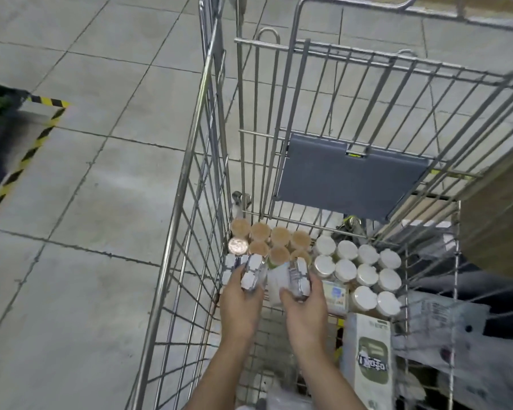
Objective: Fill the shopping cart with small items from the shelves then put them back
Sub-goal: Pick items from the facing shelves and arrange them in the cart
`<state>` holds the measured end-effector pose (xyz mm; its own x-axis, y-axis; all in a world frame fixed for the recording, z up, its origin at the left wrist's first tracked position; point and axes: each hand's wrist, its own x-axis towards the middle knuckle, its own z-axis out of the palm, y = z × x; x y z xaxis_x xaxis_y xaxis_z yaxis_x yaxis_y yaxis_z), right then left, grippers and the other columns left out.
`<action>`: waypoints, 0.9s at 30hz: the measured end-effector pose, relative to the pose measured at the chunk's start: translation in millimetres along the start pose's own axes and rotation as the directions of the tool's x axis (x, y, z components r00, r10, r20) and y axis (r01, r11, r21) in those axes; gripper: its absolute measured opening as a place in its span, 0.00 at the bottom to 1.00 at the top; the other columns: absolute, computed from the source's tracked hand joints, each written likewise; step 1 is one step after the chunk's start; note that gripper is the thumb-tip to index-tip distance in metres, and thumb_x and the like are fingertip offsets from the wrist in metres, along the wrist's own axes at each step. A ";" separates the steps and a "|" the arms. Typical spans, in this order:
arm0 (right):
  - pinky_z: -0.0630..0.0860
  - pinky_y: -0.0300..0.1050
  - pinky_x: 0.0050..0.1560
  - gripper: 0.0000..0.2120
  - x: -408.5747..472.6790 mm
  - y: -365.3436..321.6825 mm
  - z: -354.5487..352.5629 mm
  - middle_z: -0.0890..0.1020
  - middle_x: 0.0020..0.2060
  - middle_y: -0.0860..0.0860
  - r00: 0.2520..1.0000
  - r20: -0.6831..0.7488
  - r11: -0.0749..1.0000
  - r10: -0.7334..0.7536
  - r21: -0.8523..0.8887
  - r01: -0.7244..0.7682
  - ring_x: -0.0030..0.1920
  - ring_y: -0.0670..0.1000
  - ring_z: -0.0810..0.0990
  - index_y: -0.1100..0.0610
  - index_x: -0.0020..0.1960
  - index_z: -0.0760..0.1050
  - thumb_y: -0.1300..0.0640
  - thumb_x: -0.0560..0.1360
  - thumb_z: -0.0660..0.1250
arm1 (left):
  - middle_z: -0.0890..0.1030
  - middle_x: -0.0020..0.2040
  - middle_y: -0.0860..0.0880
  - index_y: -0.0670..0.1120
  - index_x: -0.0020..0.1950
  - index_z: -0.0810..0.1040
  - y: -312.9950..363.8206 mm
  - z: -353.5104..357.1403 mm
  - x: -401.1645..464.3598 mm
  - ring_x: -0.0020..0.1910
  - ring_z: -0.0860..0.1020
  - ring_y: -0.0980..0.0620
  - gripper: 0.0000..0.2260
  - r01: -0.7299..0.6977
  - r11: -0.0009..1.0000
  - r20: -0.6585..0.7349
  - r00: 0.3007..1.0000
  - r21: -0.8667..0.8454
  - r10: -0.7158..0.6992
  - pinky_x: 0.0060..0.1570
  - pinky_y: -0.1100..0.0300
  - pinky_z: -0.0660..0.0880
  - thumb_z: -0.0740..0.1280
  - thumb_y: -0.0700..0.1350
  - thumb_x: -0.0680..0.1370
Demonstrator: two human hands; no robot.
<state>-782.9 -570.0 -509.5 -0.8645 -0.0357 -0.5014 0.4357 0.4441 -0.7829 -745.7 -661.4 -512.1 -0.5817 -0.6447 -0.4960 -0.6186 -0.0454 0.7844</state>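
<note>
Down inside the silver wire shopping cart (187, 179) we have both arms reaching in from the bottom of the view, and both hands are busy. Our left hand (241, 303) has its grip curled round a small clear pack with white blocky ends (251, 275), fingers wrapped over its near side; just to its left another pack of the same kind (231, 266) sits against the cart's left wall. Our right hand (304, 306) grips a second clear pack with white ends (299, 278), thumb and fingers closed on it, and between our two hands stands a white container (277, 284), too blurred for us to say more about it. Beyond our fingers, at the far left corner of the basket, we see a tight cluster of jars with tan round lids (271, 238), one of them a shiny copper-coloured lid (238, 245) at the left edge. Right beside that cluster, a block of jars with white round lids (365, 267) fills the far right part of the basket floor. Nearer to us on the right stands a tall white carton with a green label (370, 359). Up on the cart's far end the grey plastic child-seat flap (347, 179) hangs against the wires. Outside the cart, grey floor tiles (86, 202) spread left, with yellow and black hazard tape (27, 155) marking a corner there.
</note>
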 end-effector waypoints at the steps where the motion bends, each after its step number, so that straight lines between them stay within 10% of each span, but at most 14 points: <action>1: 0.68 0.31 0.31 0.28 2.1 2.2 3.4 0.72 0.36 0.35 1.000 -0.003 1.000 -0.003 0.006 0.003 0.30 0.37 0.72 0.52 0.72 0.65 0.60 0.75 0.69 | 0.79 0.52 0.55 0.50 0.68 0.69 -2.7 0.4 1.7 0.36 0.73 0.70 0.21 0.012 1.000 -0.003 1.000 -0.010 -0.012 0.35 0.79 0.68 0.68 0.41 0.77; 13: 0.71 0.29 0.32 0.27 23.2 19.3 24.0 0.79 0.46 0.48 0.999 0.025 0.999 -0.028 -0.045 0.029 0.35 0.44 0.77 0.56 0.71 0.64 0.63 0.74 0.67 | 0.78 0.40 0.59 0.49 0.67 0.71 -19.9 1.8 8.9 0.31 0.75 0.66 0.20 -0.004 1.000 -0.026 1.000 0.001 0.004 0.32 0.74 0.69 0.66 0.38 0.76; 18: 0.70 0.24 0.41 0.29 26.9 16.3 21.9 0.74 0.61 0.42 0.991 0.086 0.985 -0.106 -0.128 0.116 0.45 0.34 0.75 0.51 0.73 0.62 0.59 0.75 0.68 | 0.78 0.58 0.56 0.51 0.70 0.69 -16.2 5.2 9.5 0.52 0.77 0.59 0.21 -0.047 0.999 0.004 0.999 0.027 0.046 0.49 0.71 0.71 0.67 0.44 0.77; 27: 0.69 0.26 0.54 0.35 38.8 20.6 13.6 0.74 0.63 0.43 0.966 0.200 0.973 -0.162 -0.131 0.190 0.62 0.42 0.72 0.45 0.72 0.64 0.58 0.69 0.75 | 0.80 0.54 0.63 0.63 0.61 0.72 -25.9 3.7 16.9 0.54 0.76 0.68 0.19 -0.058 0.997 0.058 0.997 0.049 0.055 0.52 0.72 0.72 0.68 0.43 0.76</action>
<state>-804.0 -574.4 -550.1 -0.8560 -0.2855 -0.4311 0.2266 0.5422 -0.8091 -741.4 -668.2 -542.2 -0.6444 -0.6007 -0.4732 -0.6094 0.0296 0.7923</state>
